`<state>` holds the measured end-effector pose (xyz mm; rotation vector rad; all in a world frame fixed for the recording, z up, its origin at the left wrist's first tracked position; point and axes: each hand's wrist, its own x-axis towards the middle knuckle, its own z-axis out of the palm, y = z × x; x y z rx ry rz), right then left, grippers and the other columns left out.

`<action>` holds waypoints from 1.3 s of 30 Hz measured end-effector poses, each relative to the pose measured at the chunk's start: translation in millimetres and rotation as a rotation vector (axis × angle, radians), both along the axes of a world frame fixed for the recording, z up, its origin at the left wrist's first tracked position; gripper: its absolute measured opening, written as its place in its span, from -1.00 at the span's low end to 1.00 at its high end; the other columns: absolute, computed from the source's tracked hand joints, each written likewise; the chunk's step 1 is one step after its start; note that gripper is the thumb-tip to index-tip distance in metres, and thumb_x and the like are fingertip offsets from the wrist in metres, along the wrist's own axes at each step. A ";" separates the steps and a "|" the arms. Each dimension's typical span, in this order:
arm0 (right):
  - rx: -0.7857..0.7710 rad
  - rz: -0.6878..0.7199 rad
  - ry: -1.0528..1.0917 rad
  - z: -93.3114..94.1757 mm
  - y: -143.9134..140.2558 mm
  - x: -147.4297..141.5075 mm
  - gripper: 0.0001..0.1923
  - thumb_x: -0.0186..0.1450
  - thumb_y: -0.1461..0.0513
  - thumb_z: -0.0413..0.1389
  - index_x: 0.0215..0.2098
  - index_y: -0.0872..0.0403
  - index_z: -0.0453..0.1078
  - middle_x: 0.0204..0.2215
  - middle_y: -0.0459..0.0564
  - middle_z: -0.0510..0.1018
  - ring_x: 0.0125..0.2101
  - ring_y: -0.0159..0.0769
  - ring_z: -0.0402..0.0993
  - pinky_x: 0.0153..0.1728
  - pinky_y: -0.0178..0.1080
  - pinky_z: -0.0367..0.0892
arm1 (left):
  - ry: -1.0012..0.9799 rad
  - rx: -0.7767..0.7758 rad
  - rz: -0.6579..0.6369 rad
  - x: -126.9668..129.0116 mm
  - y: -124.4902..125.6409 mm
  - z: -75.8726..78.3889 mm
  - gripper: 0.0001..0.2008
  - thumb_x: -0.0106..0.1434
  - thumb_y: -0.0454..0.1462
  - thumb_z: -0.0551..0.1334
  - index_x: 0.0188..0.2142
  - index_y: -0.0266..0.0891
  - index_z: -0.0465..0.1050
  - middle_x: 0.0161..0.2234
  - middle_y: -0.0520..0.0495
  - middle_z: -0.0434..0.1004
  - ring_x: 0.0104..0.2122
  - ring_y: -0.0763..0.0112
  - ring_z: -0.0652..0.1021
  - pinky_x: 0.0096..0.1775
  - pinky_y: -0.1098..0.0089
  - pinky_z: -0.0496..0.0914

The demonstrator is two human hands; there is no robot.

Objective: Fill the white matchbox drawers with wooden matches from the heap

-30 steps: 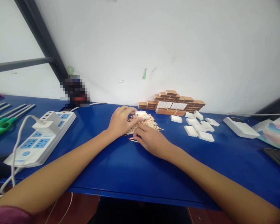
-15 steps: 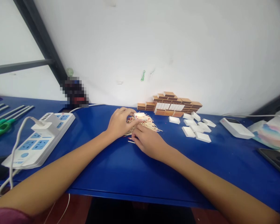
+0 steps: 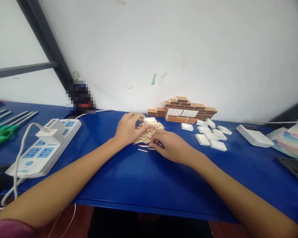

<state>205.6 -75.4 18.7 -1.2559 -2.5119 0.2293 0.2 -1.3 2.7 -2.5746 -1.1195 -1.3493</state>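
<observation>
Pinching tray [image 3: 150, 120] at match pile [image 3: 145, 136], ctr frame, L hand [image 3: 128, 129] prob. steadies it vs. tipping; R hand [image 3: 172, 145] fingers bunched nr loose matches [image 3: 143, 150], can't tell if gripping any.

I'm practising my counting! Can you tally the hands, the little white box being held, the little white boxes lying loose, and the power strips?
Left hand and right hand: 2
Held small white rectangular box: 1
Loose small white rectangular boxes: 9
White rectangular power strip with blue sockets: 1
Total: 13
</observation>
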 end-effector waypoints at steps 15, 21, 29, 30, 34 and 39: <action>0.007 -0.024 0.175 5.9 1.8 8.1 -0.91 0.47 0.26 0.07 -0.24 0.05 0.34 -0.26 -0.01 0.49 -0.33 -0.30 0.39 -0.31 -0.26 0.26 | 0.011 -0.024 -0.018 -0.5 0.7 -1.8 -0.70 0.32 -0.03 0.39 -0.10 -0.15 0.51 -0.20 -0.06 0.67 -0.13 0.20 0.62 -0.05 0.16 0.43; 0.117 -0.088 0.203 1.2 5.5 6.7 -0.90 0.48 0.24 0.07 -0.23 0.05 0.33 -0.26 -0.02 0.50 -0.37 -0.31 0.40 -0.35 -0.25 0.24 | 0.036 -0.012 -0.019 0.0 0.9 -3.9 -0.71 0.34 -0.05 0.38 -0.08 -0.16 0.50 -0.17 -0.08 0.66 -0.12 0.19 0.62 -0.06 0.16 0.43; 0.026 0.011 -0.002 -20.6 -0.8 -19.7 -0.87 0.49 0.27 0.08 -0.26 0.07 0.34 -0.24 0.02 0.55 -0.29 -0.24 0.45 -0.27 -0.22 0.26 | 0.007 -0.026 0.009 -1.0 1.4 0.4 -0.70 0.32 -0.01 0.38 -0.12 -0.14 0.51 -0.21 -0.06 0.67 -0.13 0.20 0.62 -0.04 0.15 0.43; 0.027 0.010 -0.004 -21.1 -0.6 -19.3 -0.88 0.48 0.27 0.08 -0.26 0.07 0.34 -0.24 0.02 0.55 -0.30 -0.25 0.44 -0.28 -0.22 0.26 | 0.007 -0.028 0.008 -1.0 1.3 0.6 -0.69 0.32 0.00 0.37 -0.12 -0.14 0.51 -0.20 -0.06 0.67 -0.13 0.20 0.61 -0.04 0.15 0.44; 0.043 0.008 0.022 -20.1 0.6 -13.8 -0.92 0.46 0.24 0.14 -0.22 0.06 0.35 -0.21 0.02 0.55 -0.29 -0.24 0.43 -0.28 -0.22 0.25 | 0.004 -0.023 0.002 -1.0 0.9 0.0 -0.69 0.32 0.00 0.38 -0.11 -0.14 0.50 -0.18 -0.07 0.67 -0.13 0.20 0.62 -0.03 0.15 0.44; -0.052 0.044 0.049 -17.8 1.0 -13.1 -0.94 0.46 0.32 0.09 -0.19 0.06 0.37 -0.18 0.00 0.54 -0.27 -0.27 0.44 -0.24 -0.23 0.29 | 0.009 -0.016 0.002 -0.8 0.8 -0.6 -0.68 0.33 -0.02 0.38 -0.10 -0.16 0.50 -0.17 -0.09 0.66 -0.12 0.19 0.62 -0.04 0.15 0.44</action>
